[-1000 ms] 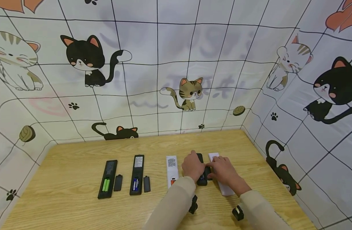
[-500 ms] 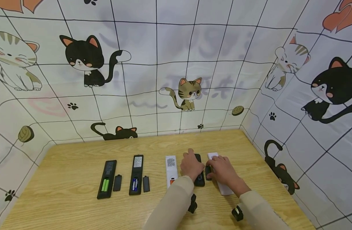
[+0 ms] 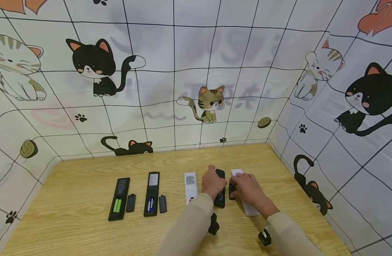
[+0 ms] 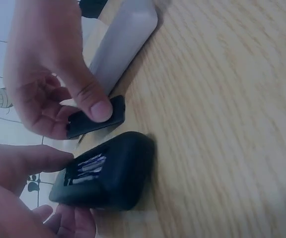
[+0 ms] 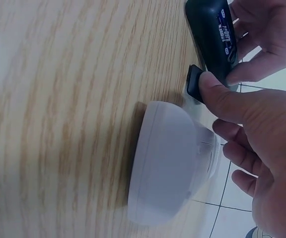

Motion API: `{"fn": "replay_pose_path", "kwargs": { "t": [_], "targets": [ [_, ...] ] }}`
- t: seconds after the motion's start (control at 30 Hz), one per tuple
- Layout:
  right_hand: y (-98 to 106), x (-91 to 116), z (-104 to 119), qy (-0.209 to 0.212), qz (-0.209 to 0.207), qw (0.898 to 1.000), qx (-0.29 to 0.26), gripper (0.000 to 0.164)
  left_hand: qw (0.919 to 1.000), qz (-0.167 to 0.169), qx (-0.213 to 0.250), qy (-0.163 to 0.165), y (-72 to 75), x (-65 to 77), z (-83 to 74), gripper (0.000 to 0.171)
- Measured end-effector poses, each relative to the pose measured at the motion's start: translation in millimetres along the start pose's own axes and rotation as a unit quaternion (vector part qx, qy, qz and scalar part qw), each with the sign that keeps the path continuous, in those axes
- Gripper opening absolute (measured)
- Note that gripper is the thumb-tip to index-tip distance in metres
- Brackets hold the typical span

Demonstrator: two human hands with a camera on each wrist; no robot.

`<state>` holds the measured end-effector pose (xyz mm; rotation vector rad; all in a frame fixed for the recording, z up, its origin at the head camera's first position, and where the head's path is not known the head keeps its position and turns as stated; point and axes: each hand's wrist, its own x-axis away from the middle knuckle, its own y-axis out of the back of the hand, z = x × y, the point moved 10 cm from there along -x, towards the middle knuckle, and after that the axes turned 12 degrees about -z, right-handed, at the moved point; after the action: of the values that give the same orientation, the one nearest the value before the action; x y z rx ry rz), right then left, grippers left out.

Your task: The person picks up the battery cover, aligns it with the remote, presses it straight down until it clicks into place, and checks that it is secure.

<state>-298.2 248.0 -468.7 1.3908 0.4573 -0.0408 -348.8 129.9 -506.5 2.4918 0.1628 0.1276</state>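
My left hand (image 3: 212,183) holds a black remote control (image 3: 220,200) by its sides, thumb on one edge and fingers on the other. Its battery bay faces up, and batteries (image 4: 91,167) show inside in the left wrist view. My right hand (image 3: 249,189) pinches a small black battery cover (image 3: 232,192) between thumb and fingers. In the right wrist view the cover (image 5: 194,83) is beside the remote (image 5: 210,34), apart from it. A white remote control (image 3: 251,211) lies partly under my right hand.
Another white remote (image 3: 191,182) is left of my left hand, partly hidden by the sleeve. Farther left lie two black remotes, one with green batteries (image 3: 117,206), one with blue batteries (image 3: 151,205). Each has a loose cover (image 3: 131,203) beside it. A patterned cloth wall (image 3: 157,81) bounds the table.
The black remote has shifted slightly left in my left hand, opening a gap between it and the cover. My right hand keeps its pinch on the cover, nearly in place.
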Motion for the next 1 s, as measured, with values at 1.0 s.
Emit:
{"fn": "replay_pose_path", "kwargs": {
  "t": [1.0],
  "targets": [
    [19.8,-3.3,16.6,0.040,-0.066,0.996,-0.050,0.018,0.9685,0.091,0.229,0.035,35.7,-3.2,10.6,0.045]
  ]
}}
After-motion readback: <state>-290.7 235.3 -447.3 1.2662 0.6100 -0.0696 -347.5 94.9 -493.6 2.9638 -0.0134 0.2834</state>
